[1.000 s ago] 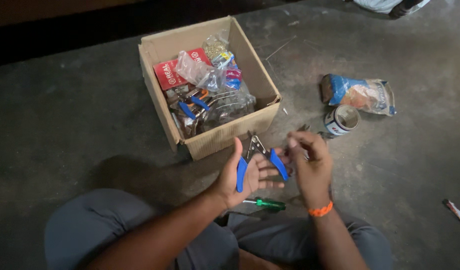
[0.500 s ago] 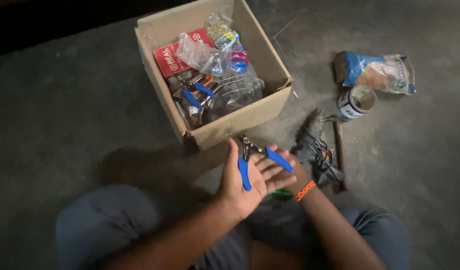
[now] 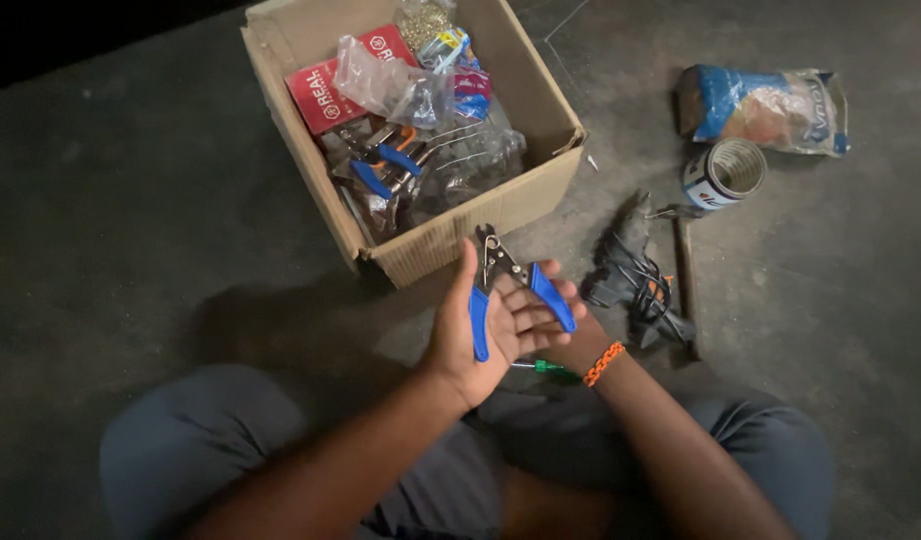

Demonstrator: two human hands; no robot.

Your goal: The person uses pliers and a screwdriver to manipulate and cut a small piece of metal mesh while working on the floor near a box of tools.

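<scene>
Red flat package lies at eleven o'clock inside cardboard box; blue bag at two. Left hand, fingers spread, cradles blue-handled pliers, nose toward twelve; right hand fingers unclear.

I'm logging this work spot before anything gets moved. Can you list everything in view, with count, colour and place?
Pliers: one, blue handles, lying open across the left palm.
Cardboard box: one, brown, open, on the floor ahead of the hands.
Box contents: a red packet, clear plastic bags, blue-handled tools; exact count unclear.
Bag: one, blue and clear, on the floor at upper right.
Roll of tape: one, white with blue, just below the bag.
Dark tool with tangled wires: one, black, right of the hands.
Screwdriver: one, green handle, mostly hidden under the hands.
Wristband: one, orange, on the right wrist.
Left hand: palm up, holding the pliers.
Right hand: beneath the left, mostly hidden.
</scene>
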